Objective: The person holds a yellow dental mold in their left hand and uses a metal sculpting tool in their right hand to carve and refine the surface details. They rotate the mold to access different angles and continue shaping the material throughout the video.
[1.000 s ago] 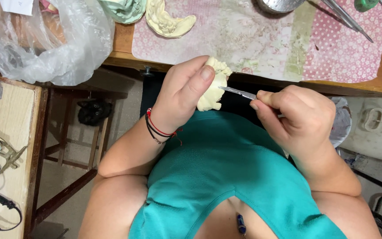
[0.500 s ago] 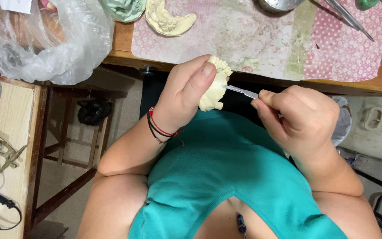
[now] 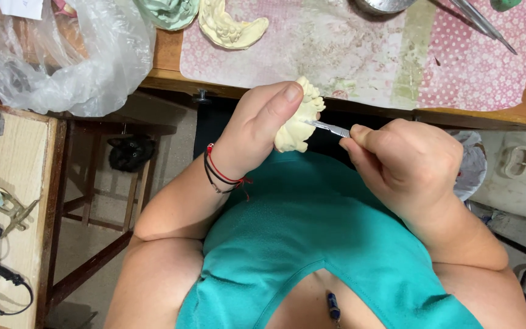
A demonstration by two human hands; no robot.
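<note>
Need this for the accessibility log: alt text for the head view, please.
Left hand holds a pale yellow plaster dental cast while the right hand works a thin metal blade against it. Beyond lies a wooden bench with another cast.

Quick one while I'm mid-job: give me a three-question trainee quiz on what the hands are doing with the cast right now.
1. True or false: the left hand holds the pale yellow dental cast above the lap, off the workbench.
2. Which hand holds the thin metal carving tool?
A. left hand
B. right hand
C. neither
3. Fill in: a second pale yellow cast lies on the ______ mat on the workbench.

Key
1. True: its grip wraps the cast in front of the workbench edge.
2. B: the tool's tip meets the cast.
3. Pink.
</note>
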